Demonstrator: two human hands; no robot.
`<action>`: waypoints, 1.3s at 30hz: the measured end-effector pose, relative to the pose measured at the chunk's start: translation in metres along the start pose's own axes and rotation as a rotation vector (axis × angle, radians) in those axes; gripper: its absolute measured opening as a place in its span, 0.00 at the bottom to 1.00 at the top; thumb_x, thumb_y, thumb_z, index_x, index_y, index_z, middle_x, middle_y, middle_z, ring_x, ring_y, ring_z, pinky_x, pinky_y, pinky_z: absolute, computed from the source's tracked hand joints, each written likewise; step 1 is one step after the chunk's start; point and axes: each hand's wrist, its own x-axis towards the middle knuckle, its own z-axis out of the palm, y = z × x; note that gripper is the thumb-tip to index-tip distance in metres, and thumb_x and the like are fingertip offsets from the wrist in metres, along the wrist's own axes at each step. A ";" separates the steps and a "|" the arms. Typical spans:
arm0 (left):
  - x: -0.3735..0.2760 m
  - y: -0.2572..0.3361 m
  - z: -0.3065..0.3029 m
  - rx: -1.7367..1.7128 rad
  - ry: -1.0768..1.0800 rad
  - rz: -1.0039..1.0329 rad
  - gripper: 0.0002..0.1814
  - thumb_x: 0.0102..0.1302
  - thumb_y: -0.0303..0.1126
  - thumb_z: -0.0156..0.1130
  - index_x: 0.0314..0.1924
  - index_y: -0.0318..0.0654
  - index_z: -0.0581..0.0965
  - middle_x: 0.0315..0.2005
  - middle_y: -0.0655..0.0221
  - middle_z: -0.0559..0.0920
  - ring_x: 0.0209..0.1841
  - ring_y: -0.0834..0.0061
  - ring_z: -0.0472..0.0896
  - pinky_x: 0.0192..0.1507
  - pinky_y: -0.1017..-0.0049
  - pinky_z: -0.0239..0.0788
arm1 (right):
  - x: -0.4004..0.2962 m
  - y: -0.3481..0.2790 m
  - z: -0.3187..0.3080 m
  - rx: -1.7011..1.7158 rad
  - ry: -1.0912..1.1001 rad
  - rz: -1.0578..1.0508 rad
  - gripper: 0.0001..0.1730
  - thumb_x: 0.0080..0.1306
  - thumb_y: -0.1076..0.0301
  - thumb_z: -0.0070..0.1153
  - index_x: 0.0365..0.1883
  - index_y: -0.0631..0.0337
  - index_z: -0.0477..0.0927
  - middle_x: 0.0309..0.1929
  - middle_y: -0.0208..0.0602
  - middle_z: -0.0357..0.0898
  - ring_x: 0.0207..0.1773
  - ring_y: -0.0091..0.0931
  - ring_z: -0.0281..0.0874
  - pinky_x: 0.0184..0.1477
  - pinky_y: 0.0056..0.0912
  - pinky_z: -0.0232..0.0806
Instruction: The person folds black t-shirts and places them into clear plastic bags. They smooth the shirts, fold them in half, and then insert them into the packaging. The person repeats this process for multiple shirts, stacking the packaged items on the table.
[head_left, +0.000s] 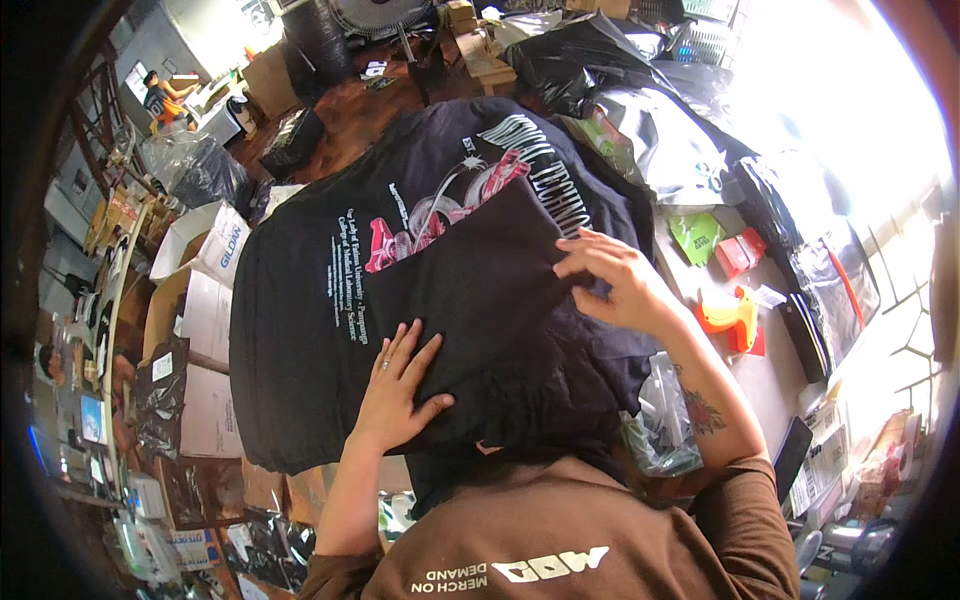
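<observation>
A black T-shirt with a pink and white print lies spread before me, one part of it folded over the print. My left hand, with a ring on one finger, rests on the black cloth, fingers apart. At the edge of the folded part, my right hand has its fingers bent at the fabric; whether it pinches the cloth cannot be told. Right of the shirt, an orange tagging gun lies on the table, near a green packet and a red packet.
Open cardboard boxes stand at the left. A clear plastic bag lies below my right forearm. Black plastic sheeting is heaped at the back right. A fan stands at the top. Another person is in the far upper left.
</observation>
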 end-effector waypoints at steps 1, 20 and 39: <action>-0.005 -0.008 -0.001 -0.067 0.059 -0.033 0.31 0.57 0.39 0.63 0.62 0.43 0.69 0.62 0.57 0.68 0.66 0.57 0.64 0.66 0.61 0.55 | 0.016 -0.007 0.000 0.027 0.055 -0.001 0.14 0.53 0.72 0.61 0.39 0.61 0.77 0.42 0.41 0.79 0.51 0.36 0.77 0.58 0.40 0.66; 0.035 -0.076 -0.010 0.124 0.455 -0.126 0.14 0.60 0.24 0.61 0.47 0.39 0.76 0.36 0.68 0.76 0.35 0.73 0.77 0.42 0.76 0.70 | 0.018 -0.012 0.054 -0.135 0.104 0.837 0.26 0.58 0.48 0.62 0.27 0.68 0.79 0.32 0.52 0.80 0.39 0.43 0.80 0.41 0.42 0.70; 0.143 0.061 -0.001 -1.043 -0.572 -0.537 0.32 0.65 0.64 0.49 0.35 0.38 0.78 0.27 0.68 0.82 0.25 0.77 0.81 0.29 0.79 0.74 | 0.006 -0.035 0.029 0.596 0.163 0.648 0.05 0.64 0.73 0.55 0.35 0.66 0.79 0.29 0.31 0.80 0.32 0.17 0.74 0.37 0.21 0.67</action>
